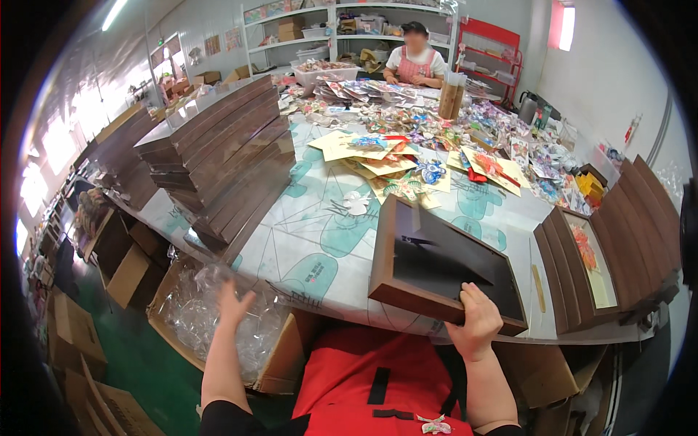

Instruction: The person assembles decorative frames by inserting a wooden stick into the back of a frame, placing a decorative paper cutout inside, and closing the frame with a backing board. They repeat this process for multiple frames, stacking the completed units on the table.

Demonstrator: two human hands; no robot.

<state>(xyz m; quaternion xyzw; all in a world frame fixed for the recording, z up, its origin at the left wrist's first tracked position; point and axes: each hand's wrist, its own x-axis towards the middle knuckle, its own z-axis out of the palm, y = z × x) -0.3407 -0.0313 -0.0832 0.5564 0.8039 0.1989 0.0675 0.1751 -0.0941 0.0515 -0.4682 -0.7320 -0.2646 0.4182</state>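
Note:
My right hand grips the near edge of a brown picture frame, tilted up off the table's near edge. The frame's dark back with a stand flap faces me. My left hand reaches over a cardboard box full of crumpled clear plastic, its fingers apart and nothing visible in them. To the right, several brown frames stand in a row, one showing an orange-red figure on a pale backing.
Tall stacks of plastic-wrapped brown frames stand on the left of the patterned table cover. Pale cards with colourful cut-outs lie mid-table. Across it, a person in a checked apron sits behind piled pieces. Cardboard boxes crowd the left floor.

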